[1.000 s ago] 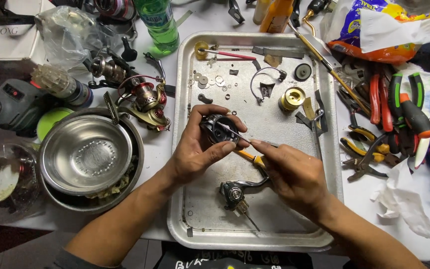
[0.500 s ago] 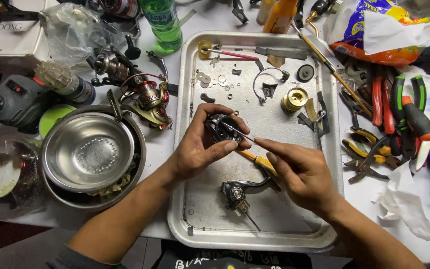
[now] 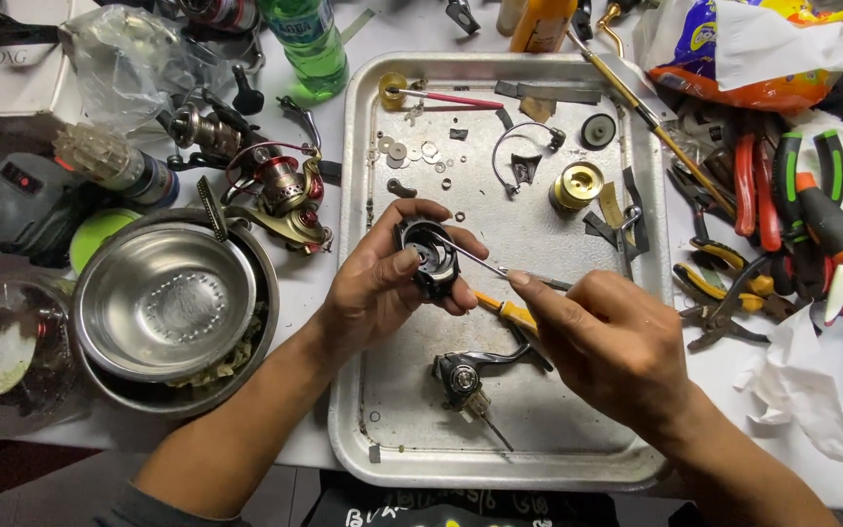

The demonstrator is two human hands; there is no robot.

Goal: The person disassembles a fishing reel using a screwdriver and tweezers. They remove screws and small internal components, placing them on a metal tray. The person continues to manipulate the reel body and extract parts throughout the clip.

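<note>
My left hand (image 3: 382, 293) grips a black fishing reel body (image 3: 428, 252) over a metal tray (image 3: 363, 390). My right hand (image 3: 609, 337) pinches a thin metal tool (image 3: 485, 263) whose tip reaches into the reel body. Under my hands on the tray lie a yellow-handled screwdriver (image 3: 505, 310) and a reel handle part (image 3: 465, 371). A gold spool (image 3: 576, 185), a wire bail (image 3: 524, 146) and several small washers (image 3: 412, 151) lie further back on the tray.
Left of the tray stand stacked steel bowls (image 3: 163, 298), a red and gold reel (image 3: 280, 195), a green bottle (image 3: 309, 44) and a grey power tool (image 3: 31, 200). Pliers and cutters (image 3: 782, 215), a snack bag (image 3: 734, 59) and crumpled tissue (image 3: 802, 390) lie at the right.
My right hand has shifted slightly and now works the thin tool into the reel body; my left hand keeps holding it in about the same place.
</note>
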